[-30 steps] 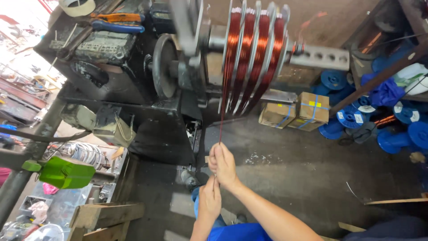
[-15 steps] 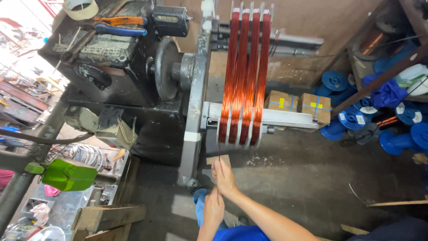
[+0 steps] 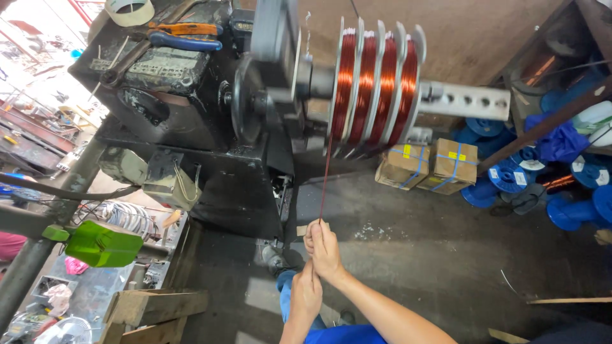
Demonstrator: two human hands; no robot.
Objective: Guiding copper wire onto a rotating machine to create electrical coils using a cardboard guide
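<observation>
A black winding machine point(image 3: 185, 102) carries a multi-slot former point(image 3: 376, 89) filled with bands of copper wire. A thin copper wire strand point(image 3: 325, 178) runs down from the former's leftmost slot to my hands. My right hand point(image 3: 326, 247) is closed around the strand, just below the machine. My left hand point(image 3: 307, 294) grips the same strand lower down, close to my blue-clad legs. The wire looks taut between the former and my right hand.
Pliers point(image 3: 185, 36) and a tape roll point(image 3: 130, 10) lie on top of the machine. Two cardboard boxes point(image 3: 433, 167) and several blue spools point(image 3: 510, 178) stand at the right by a wooden shelf. A green object point(image 3: 102, 244) and wooden pieces point(image 3: 159, 307) sit at the lower left.
The former has turned on its shaft, showing a different angle in each frame. Both hands stay on the wire in about the same place.
</observation>
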